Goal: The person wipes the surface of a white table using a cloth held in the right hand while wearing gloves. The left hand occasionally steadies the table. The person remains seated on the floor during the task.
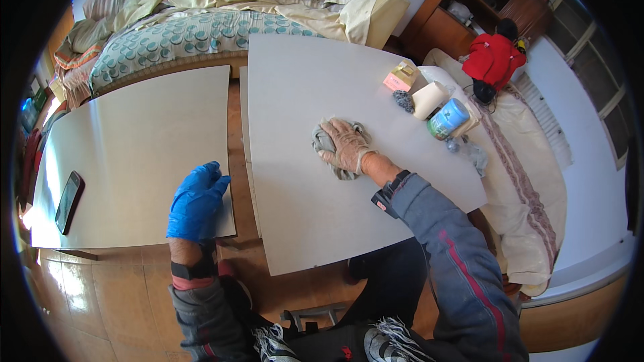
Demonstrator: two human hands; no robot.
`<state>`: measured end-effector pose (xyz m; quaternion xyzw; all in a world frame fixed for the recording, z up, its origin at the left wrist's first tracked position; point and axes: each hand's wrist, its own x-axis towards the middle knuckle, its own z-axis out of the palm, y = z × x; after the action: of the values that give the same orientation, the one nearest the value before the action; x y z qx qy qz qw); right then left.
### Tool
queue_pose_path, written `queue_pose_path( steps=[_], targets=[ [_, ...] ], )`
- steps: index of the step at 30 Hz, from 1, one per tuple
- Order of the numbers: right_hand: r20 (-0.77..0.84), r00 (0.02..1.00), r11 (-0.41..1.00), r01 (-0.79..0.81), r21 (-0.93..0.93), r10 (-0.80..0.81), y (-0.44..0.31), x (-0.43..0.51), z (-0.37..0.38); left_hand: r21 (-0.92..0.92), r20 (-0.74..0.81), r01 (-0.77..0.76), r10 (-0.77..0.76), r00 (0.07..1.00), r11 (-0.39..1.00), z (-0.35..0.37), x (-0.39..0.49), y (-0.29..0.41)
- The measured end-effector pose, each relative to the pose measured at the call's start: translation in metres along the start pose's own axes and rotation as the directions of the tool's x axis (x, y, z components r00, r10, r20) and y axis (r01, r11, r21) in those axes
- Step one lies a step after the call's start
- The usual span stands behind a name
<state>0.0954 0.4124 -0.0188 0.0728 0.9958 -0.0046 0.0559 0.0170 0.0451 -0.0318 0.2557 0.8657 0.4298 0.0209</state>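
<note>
My right hand [347,147], in a thin clear glove, presses a crumpled grey cloth [322,138] flat against the white tabletop [302,221] on the right. The palm and spread fingers cover most of the cloth. My left hand [196,203] wears a blue disposable glove and is at the near right corner of the second light tabletop [136,151]. Its fingers are bent and partly hidden by the glove's folds; nothing shows in it. Whether it touches the tabletop is unclear. A black smartphone [69,202] lies near that tabletop's left end.
Along the right table's far side stand a small box [401,75], a dark scouring pad [403,101], a white roll [430,100], a blue canister [448,119] and clear plastic wrap [470,153]. A gap [236,125] separates the tables. Beyond are a covered sofa [201,35] and a red item [490,63].
</note>
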Motion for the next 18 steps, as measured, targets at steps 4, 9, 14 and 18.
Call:
queue_pose_path(
  steps=[4, 9, 14, 18],
  targets=[
    [-0.010, 1.000, 1.000, 0.007, 0.013, -0.007, 0.005, 0.021, 0.000, -0.034, -0.014, 0.014, -0.014, 1.000, 0.999, 0.003, 0.000, -0.003],
    [-0.019, 1.000, 0.999, -0.008, 0.037, 0.008, 0.009, 0.048, -0.002, 0.022, -0.016, -0.015, 0.015, 1.000, 1.000, 0.005, 0.004, -0.005],
    [-0.006, 0.999, 0.998, -0.052, 0.044, 0.052, 0.014, 0.074, -0.006, 0.046, -0.011, 0.014, -0.014, 1.000, 0.999, 0.006, 0.005, -0.001],
    [0.021, 0.995, 0.993, -0.101, 0.052, 0.100, 0.014, 0.093, -0.012, 0.101, 0.011, 0.030, -0.031, 0.999, 0.994, 0.004, 0.009, 0.001]
  ],
)
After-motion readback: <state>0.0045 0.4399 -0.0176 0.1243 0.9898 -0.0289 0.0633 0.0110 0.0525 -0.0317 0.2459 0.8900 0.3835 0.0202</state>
